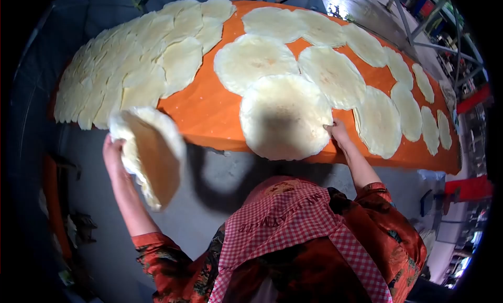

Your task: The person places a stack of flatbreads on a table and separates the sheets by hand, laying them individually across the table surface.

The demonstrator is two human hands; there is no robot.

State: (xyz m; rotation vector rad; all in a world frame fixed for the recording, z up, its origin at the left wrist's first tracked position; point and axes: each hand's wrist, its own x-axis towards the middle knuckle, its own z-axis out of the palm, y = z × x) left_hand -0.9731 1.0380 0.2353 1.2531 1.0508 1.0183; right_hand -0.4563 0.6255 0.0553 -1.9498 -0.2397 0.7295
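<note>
My left hand (112, 155) grips the edge of a folded stack of thin round flatbreads (173, 145), held up off the table's near edge at the left. The stack sags open, its shaded inner face turned right. At the near side of the orange table, my right hand (338, 131) pinches the right rim of a large pale flatbread (283, 93). That flatbread lies flat, with a dark shadow across its middle, and overlaps its neighbours behind. Close by on the right is another flatbread (378, 122).
An orange cloth (204, 111) covers the long table. Many overlapping flatbreads (141, 46) fill its left end, and several more (330, 72) lie spread across the right. Grey floor (230, 172) shows between me and the table. Metal bars (429, 20) stand at the far right.
</note>
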